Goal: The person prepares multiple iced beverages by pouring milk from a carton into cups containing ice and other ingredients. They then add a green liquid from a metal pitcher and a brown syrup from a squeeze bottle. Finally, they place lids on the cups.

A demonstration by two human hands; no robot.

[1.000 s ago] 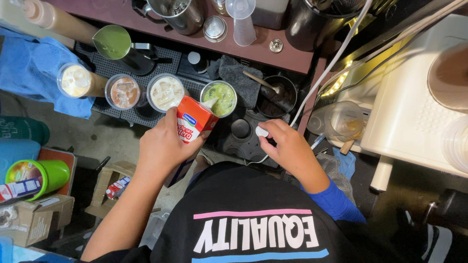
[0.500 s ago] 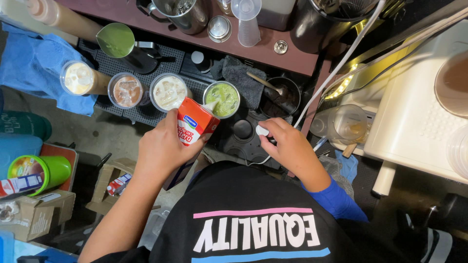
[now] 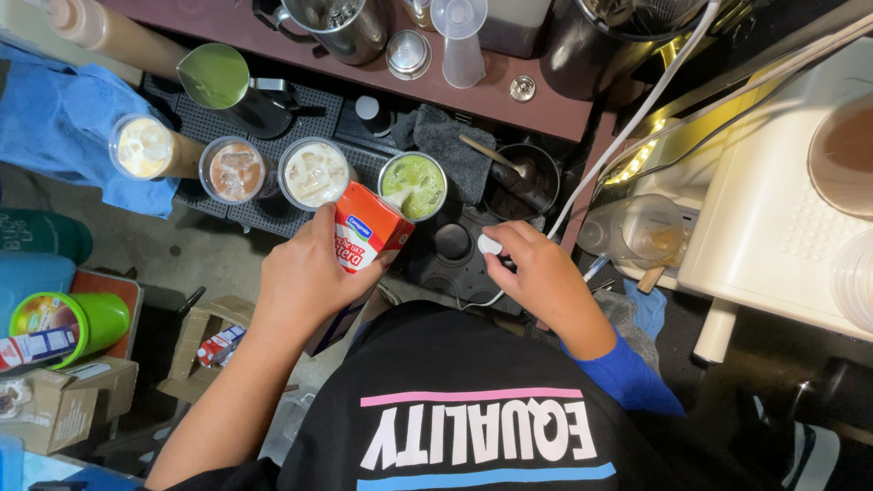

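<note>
- Closest to me: the left hand (image 3: pixel 305 282) is wrapped tight around a red-and-white cardboard milk carton (image 3: pixel 366 235). It's tipped further over than it was a second ago, and the spout now sits right over the clear plastic cup of green iced drink (image 3: pixel 413 186). White liquid is landing on the green, so I'd say the pour is properly underway now.
- The right hand (image 3: pixel 536 277) hasn't really budged; its fingers are pinched shut on a small white cap (image 3: pixel 489 245), just right of the carton.
- The green cup is the right-hand end of a row on the black ribbed drip mat (image 3: pixel 273 211). To its left: a milky-white iced cup (image 3: pixel 315 174), a brownish iced cup (image 3: pixel 235 170), and a pale creamy cup (image 3: pixel 143 147) by the mat's left edge.
- Just right of the green cup, a dark round pot with a wooden-handled spoon (image 3: pixel 523 175) crowds things a bit.
- Further back: a steel pitcher holding green liquid (image 3: pixel 215 76), a grey cloth (image 3: pixel 450 141), and a clear measuring cup (image 3: pixel 458 36) on the brown shelf (image 3: pixel 536 107).
</note>
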